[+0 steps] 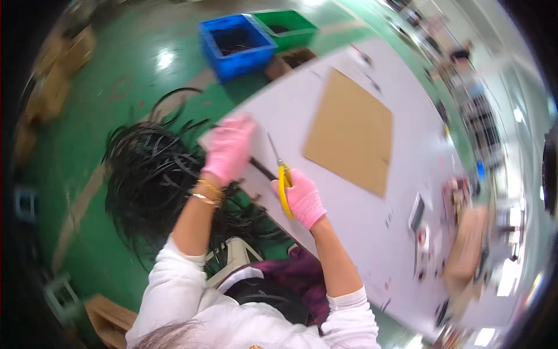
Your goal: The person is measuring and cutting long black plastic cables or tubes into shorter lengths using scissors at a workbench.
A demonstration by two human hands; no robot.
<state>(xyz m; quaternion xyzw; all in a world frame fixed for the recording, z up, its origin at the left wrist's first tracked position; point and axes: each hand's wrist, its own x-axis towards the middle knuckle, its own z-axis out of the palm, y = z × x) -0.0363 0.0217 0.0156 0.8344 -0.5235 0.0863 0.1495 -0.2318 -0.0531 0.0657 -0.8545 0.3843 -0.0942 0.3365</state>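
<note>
I see the left hand (231, 146) apparently closed on a black strip (263, 168), the right hand (306, 198) wrapped round scissors (282, 185); likely trimming, next needing blades aligned.

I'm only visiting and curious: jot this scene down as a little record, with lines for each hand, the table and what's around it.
Left hand: pink glove, holding a black strip
Right hand: pink glove, holding yellow-handled scissors
Strip and right hand: close together; contact too blurred to tell
Table: pale top, with a brown cardboard sheet lying on it
Left of table: large tangle of black strips
Beyond table: blue crate beside a green crate
Floor: green
</note>
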